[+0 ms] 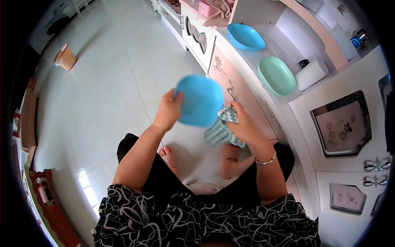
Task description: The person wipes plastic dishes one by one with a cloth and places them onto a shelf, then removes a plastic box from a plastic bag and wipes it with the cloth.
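A blue plastic bowl (pixel 200 101), slightly blurred, is held up in front of me with its inside facing me. My left hand (pixel 168 109) grips its left rim, the thumb over the edge. In my right hand (pixel 242 123) is a bunched green-and-white patterned cloth (pixel 220 131), which hangs down close to the bowl's lower right edge. Whether the cloth touches the bowl, I cannot tell. To the right, on the cabinet shelf, sit another blue bowl (pixel 246 37) and a mint green bowl (pixel 277 76).
A white cylindrical object (pixel 312 74) lies by the green bowl. The cabinet's pink door (pixel 230 78) stands close to my right. A brown towel (pixel 219 14) and a pink container (pixel 207 8) are farther along the top. An orange bin (pixel 66 57) stands on the tiled floor.
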The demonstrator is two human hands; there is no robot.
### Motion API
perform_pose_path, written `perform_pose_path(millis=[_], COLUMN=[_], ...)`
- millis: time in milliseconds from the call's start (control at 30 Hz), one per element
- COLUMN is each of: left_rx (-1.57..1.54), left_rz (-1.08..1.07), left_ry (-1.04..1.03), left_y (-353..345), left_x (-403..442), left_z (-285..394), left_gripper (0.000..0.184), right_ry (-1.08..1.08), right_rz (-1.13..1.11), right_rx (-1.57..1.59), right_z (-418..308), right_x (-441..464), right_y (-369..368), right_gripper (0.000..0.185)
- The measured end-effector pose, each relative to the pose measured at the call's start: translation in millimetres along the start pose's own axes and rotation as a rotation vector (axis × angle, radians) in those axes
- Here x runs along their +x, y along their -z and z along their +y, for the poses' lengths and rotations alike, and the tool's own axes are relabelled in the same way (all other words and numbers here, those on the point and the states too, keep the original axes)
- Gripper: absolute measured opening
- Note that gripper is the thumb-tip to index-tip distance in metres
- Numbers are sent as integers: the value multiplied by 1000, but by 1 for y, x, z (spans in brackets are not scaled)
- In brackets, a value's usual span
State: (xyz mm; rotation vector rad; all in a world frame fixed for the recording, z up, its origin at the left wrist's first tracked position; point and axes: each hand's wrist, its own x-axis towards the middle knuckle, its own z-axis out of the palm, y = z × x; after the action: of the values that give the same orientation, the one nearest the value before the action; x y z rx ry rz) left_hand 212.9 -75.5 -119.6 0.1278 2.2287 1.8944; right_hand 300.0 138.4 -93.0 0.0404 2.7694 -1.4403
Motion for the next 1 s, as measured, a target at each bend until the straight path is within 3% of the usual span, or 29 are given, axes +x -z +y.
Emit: perform_pose_path(millis=[100,167,233,300,367,433,500,567,633,700,733,767,800,867,900,1000], left_rx=[-47,-83,-113,-238,-102,-69,-267,-213,-87,-5,-76,-147,-32,-42,-53,-118], left_rz=[50,4,-57,-283,-410,-338,-297,-266,-222,-209,-255,-300,-285,-287,-285,-287], left_ry=[16,33,55,164,83,-3,10,2,30,-23,92,206,189,183,176,214], left_y=[8,-2,-16,-27,-35,-46,-41,-36,-35,-28,-23,-20,-18,-15,-13,-12], left_x=[6,-1,-15,-25,-30,-29,-23,-21,-25,-26,-27,-28,-30,-23,-21,-25], left_z=[9,14,28,42,42,25,18,21,18,25,34,41,44,20,11,21], left_gripper=[27,30,33,43,49,46,43,43,42,40,39,38,38,38,39,42], right_ry=[-128,60,130,239,421,546,532,473,518,540,535,491,445,348,336,240], right_rz=[16,544,581,506,473,324,299,2,10,168,169,317,465,741,837,852], right_rx=[104,364,424,245,-75,-59,-30,0,-68,-491,-489,-607,-724,-668,-562,-315], right_z=[-16,-28,-24,-17,1,-15,-24,-23,-20,-14,-11,-10,-10,-13,-11,-6], right_x=[-6,-4,-1,1,4,0,-10,-14,-15,-18,-18,-13,-8,-2,1,-3], right_y=[16,14,7,-12,-36,-42,-41,-35,-31,-24,-18,-10,-1,21,30,43], right_gripper=[52,52,52,51,51,52,45,38,29,20,20,17,14,18,28,37])
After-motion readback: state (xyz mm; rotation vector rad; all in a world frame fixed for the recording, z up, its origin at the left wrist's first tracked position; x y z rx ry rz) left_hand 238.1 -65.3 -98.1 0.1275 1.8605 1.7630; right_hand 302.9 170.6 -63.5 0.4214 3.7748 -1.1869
